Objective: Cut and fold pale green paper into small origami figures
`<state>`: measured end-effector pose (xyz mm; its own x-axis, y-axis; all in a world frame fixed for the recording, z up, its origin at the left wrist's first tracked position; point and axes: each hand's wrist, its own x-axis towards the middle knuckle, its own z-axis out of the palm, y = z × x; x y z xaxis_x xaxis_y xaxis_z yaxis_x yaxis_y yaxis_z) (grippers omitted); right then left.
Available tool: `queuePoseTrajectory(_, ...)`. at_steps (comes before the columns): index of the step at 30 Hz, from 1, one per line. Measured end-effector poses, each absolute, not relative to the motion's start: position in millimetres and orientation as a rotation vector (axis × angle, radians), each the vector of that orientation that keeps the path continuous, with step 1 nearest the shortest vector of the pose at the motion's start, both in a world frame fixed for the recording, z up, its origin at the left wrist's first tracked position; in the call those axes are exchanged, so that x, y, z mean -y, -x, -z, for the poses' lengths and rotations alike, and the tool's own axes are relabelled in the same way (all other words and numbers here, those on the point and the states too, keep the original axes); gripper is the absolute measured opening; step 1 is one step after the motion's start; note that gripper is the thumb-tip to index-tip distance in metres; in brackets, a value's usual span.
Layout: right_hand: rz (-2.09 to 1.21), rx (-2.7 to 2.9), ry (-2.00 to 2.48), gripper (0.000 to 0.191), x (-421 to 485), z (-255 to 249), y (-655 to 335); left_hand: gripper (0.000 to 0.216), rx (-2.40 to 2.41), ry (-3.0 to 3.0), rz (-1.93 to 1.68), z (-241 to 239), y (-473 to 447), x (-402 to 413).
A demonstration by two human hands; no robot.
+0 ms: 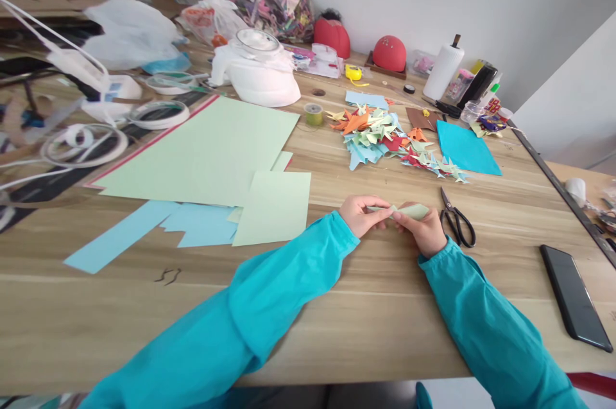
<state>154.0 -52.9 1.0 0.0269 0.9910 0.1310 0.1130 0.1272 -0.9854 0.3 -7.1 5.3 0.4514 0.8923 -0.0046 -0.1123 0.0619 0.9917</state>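
Between both hands is a small folded piece of light green paper (414,210), held just above the wooden table. My left hand (362,214) pinches its left end, thumb and fingers pressed together. On the other side my right hand (426,229) grips it with the thumb on top. The thumbs almost meet at the middle of the paper, and the fingers cover part of it. Black-handled scissors (458,219) lie just right of my right hand. Beyond the hands is a pile of folded paper cranes (373,136) in green, orange, red and blue.
Green paper sheets (202,152) and blue paper strips (122,235) lie to the left. A phone (575,296) rests at the right. A thread spool (314,115), a turquoise sheet (468,147) and a white bottle (443,69) stand or lie farther back. Cables (84,142) clutter the far left.
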Motion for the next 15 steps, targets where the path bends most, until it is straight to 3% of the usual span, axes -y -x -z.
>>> queuePoseTrajectory(15,-0.991,1.383,1.276,0.032,53.4,-2.3,-152.9,0.024,-0.786,-1.345,-0.832,-2.2,0.6,4.8)
